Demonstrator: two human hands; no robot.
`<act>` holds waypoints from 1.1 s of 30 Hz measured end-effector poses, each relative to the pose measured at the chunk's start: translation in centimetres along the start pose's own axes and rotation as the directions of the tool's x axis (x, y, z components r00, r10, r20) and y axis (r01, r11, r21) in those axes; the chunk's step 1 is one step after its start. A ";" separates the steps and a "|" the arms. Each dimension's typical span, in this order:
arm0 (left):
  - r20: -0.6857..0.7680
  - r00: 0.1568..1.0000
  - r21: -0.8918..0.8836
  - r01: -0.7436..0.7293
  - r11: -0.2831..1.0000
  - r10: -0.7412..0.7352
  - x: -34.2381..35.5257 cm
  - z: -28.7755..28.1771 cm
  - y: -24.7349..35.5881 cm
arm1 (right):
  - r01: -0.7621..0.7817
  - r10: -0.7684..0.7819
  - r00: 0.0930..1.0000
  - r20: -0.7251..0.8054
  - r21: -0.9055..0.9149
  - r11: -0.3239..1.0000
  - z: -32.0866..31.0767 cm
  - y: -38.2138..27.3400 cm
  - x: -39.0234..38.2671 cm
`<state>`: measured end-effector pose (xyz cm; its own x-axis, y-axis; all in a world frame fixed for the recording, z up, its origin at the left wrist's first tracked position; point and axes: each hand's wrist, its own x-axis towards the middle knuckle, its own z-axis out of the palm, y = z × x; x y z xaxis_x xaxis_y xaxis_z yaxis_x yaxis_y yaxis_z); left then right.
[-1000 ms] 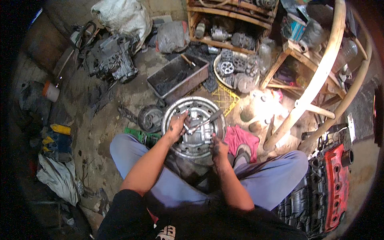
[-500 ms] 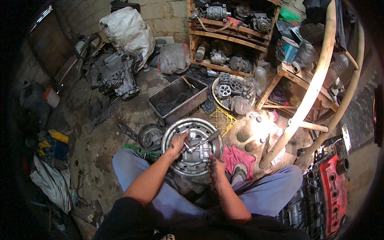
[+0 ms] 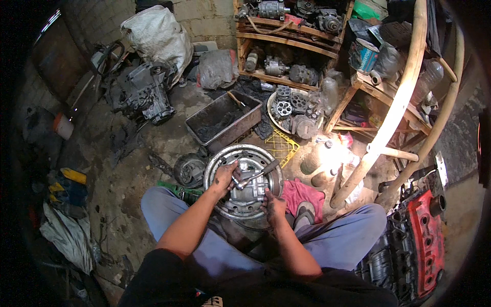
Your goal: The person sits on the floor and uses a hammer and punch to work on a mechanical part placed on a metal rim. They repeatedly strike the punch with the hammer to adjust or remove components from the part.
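Since a second ago the view has tipped upward, so the wheel rim (image 3: 243, 180) and both hands sit lower in the picture and more of the wooden shelf (image 3: 289, 43) shows at the top; the hands themselves have kept their places on the work.

In the head view, a grey metal housing (image 3: 249, 190) lies inside the upturned steel rim, which rests on the ground between the person's knees. The left hand (image 3: 225, 176) is closed on the head end of a ratchet wrench (image 3: 255, 176), whose dark handle slants up and to the right across the rim. The right hand (image 3: 273, 205) presses against the lower right side of the housing, fingers curled around its edge (both hands are black with grease).

Just right of the rim lies a pink rag (image 3: 303, 194). Behind it stands a rectangular metal tray (image 3: 223, 120), with a yellow plastic crate lid (image 3: 279, 146) beside it and a basin of machined parts (image 3: 292, 110) farther back. A red engine cover (image 3: 423, 240) lies at the far right, well apart from the hands.
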<state>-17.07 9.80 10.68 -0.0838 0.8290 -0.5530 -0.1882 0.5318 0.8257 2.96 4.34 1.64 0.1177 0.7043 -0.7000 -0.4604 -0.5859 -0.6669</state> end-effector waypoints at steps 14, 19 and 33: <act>0.015 1.000 0.025 -0.020 0.999 0.020 0.3 -0.6 -0.6 | 0.071 -0.072 0.997 0.041 0.025 0.997 0.6 -0.3 -1.6; 0.016 1.000 0.004 -0.023 1.000 0.023 0.4 -0.4 -0.5 | 0.104 -0.103 0.993 0.055 -0.016 0.994 0.0 0.0 -0.5; -0.003 1.000 0.020 0.006 1.000 -0.005 -0.2 -0.1 0.1 | 0.062 -0.063 0.997 0.048 0.011 0.998 -0.3 0.4 0.1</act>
<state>-17.17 9.71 10.88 -0.0853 0.8256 -0.5578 -0.1692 0.5397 0.8247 3.04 4.07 1.20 0.1041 0.7582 -0.6437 -0.4622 -0.5362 -0.7063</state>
